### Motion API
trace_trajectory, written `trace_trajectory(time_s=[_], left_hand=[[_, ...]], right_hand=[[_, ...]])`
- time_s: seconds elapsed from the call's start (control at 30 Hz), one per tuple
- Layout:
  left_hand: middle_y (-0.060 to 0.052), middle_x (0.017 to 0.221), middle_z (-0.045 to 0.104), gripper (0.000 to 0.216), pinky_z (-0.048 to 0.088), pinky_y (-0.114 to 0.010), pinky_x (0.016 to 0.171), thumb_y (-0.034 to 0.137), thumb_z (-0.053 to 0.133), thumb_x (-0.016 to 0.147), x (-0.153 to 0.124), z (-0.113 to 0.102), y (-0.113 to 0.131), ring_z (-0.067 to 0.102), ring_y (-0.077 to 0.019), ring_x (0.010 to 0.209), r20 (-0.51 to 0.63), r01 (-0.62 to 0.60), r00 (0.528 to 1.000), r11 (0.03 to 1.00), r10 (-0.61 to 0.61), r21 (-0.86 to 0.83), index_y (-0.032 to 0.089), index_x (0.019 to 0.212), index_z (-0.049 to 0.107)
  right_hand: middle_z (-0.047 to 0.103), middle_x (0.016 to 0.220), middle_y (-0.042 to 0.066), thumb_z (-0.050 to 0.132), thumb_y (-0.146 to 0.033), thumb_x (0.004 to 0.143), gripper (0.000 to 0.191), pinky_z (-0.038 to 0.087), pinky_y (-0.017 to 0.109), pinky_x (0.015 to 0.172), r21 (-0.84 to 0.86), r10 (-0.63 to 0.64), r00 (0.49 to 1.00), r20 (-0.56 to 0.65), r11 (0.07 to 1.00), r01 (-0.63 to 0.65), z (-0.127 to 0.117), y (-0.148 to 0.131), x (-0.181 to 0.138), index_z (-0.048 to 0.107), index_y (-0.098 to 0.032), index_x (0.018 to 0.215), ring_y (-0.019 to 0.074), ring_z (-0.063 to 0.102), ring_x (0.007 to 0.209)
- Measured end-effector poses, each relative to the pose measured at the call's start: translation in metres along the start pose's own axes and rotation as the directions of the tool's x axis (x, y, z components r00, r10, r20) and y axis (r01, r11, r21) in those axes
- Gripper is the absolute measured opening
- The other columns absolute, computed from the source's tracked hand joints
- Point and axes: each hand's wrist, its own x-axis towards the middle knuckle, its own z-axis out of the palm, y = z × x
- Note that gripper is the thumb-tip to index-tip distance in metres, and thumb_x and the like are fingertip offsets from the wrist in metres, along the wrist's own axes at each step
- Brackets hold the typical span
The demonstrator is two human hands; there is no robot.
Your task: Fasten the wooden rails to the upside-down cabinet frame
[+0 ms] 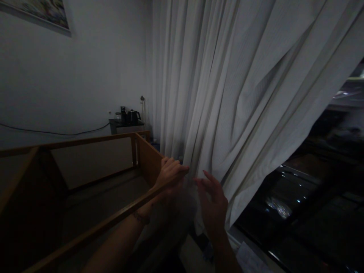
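Note:
A long white curtain [233,87] hangs in folds from the top of the view and is drawn aside to the left, baring a dark window [318,189] at the right. My left hand [170,174] is closed on a bunch of the curtain's folds at its lower edge, just past the wooden rail. My right hand [212,201] is beside it with fingers apart and slightly curled, its fingertips at the same gathered fabric. The room is dim, and the fabric between my two hands is blurred.
A wooden frame [93,227] with rails and a side panel stands at the lower left, under my left forearm. At the back a small dark table [125,123] carries a kettle [133,115]. A cable [57,132] runs along the wall. A framed picture [40,13] hangs top left.

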Motion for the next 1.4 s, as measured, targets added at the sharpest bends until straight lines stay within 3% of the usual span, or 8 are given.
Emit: trace_trajectory(time_s=[0.07,0.17,0.4,0.6,0.8,0.97,1.2,1.4], left_hand=[[0.000,0.065,0.048,0.031,0.030,-0.039,0.075,0.040,0.036,0.089,0.001,-0.001,0.001,0.044,-0.0212,0.069,-0.027,-0.044,0.999,0.999,0.043,-0.016,0.023,0.089,0.062],[0.000,0.066,0.049,0.032,0.029,-0.038,0.073,0.039,0.034,0.090,0.003,-0.003,0.002,0.044,-0.0208,0.069,-0.077,-0.082,0.994,0.996,0.079,-0.045,0.022,0.091,0.062],[0.000,0.066,0.048,0.031,0.030,-0.039,0.075,0.039,0.036,0.089,0.001,-0.001,0.001,0.044,-0.0213,0.070,-0.065,-0.057,0.996,0.998,0.055,-0.041,0.022,0.090,0.062],[-0.001,0.068,0.050,0.028,0.031,-0.039,0.076,0.036,0.038,0.087,0.000,-0.002,0.000,0.045,-0.0214,0.071,-0.042,-0.070,0.997,0.996,0.068,-0.050,0.022,0.093,0.062],[0.000,0.066,0.049,0.026,0.031,-0.039,0.074,0.035,0.041,0.087,-0.001,0.002,-0.002,0.045,-0.0210,0.070,-0.032,-0.032,0.999,0.999,0.032,-0.010,0.023,0.088,0.063],[-0.001,0.064,0.048,0.029,0.031,-0.040,0.076,0.038,0.039,0.087,-0.001,0.004,-0.003,0.043,-0.0212,0.070,-0.014,-0.004,1.000,1.000,0.004,-0.014,0.023,0.087,0.064],[-0.001,0.066,0.049,0.031,0.030,-0.039,0.074,0.038,0.037,0.089,0.000,0.000,-0.002,0.045,-0.0214,0.070,-0.040,-0.062,0.997,0.998,0.060,-0.032,0.022,0.093,0.063],[0.000,0.065,0.050,0.029,0.030,-0.039,0.073,0.036,0.037,0.090,0.002,0.000,0.002,0.044,-0.0202,0.068,-0.066,-0.046,0.997,0.998,0.044,-0.035,0.022,0.088,0.062]], right_hand=[[0.078,0.095,0.003,0.068,-0.029,0.088,0.034,0.060,0.029,0.077,0.095,0.116,0.992,0.043,0.988,-0.119,0.000,0.001,-0.001,0.063,-0.025,0.122,0.0175,0.075,0.086],[0.078,0.095,0.003,0.070,-0.031,0.087,0.019,0.059,0.029,0.078,0.185,0.223,0.967,0.124,0.952,-0.244,-0.003,0.005,-0.001,0.072,-0.025,0.104,0.0185,0.074,0.087],[0.072,0.083,0.001,0.070,-0.025,0.084,0.009,0.053,0.025,0.068,0.034,0.024,0.993,0.119,0.999,-0.028,-0.012,0.006,0.004,0.078,-0.028,0.087,0.0149,0.066,0.075],[0.076,0.082,0.000,0.064,-0.021,0.087,0.013,0.056,0.024,0.071,0.085,0.065,0.974,0.218,0.993,-0.085,-0.012,-0.002,-0.002,0.074,-0.025,0.093,0.0151,0.072,0.076],[0.077,0.098,0.002,0.056,-0.026,0.093,0.019,0.057,0.026,0.079,0.060,0.027,0.970,0.242,0.997,-0.043,-0.012,-0.004,-0.001,0.073,-0.026,0.102,0.0162,0.072,0.089],[0.078,0.092,0.000,0.056,-0.029,0.094,0.018,0.058,0.025,0.076,-0.012,0.009,0.970,0.241,1.000,-0.006,-0.014,-0.003,0.000,0.074,-0.026,0.094,0.0162,0.074,0.084],[0.078,0.102,0.001,0.059,-0.028,0.094,0.034,0.058,0.028,0.088,-0.001,0.050,0.951,0.305,0.999,-0.052,-0.019,-0.004,0.001,0.058,-0.028,0.128,0.0176,0.073,0.099],[0.078,0.100,-0.001,0.062,-0.027,0.092,0.015,0.059,0.022,0.079,-0.047,0.047,0.935,0.350,0.998,-0.033,-0.024,-0.005,0.006,0.072,-0.028,0.104,0.0162,0.075,0.090]])
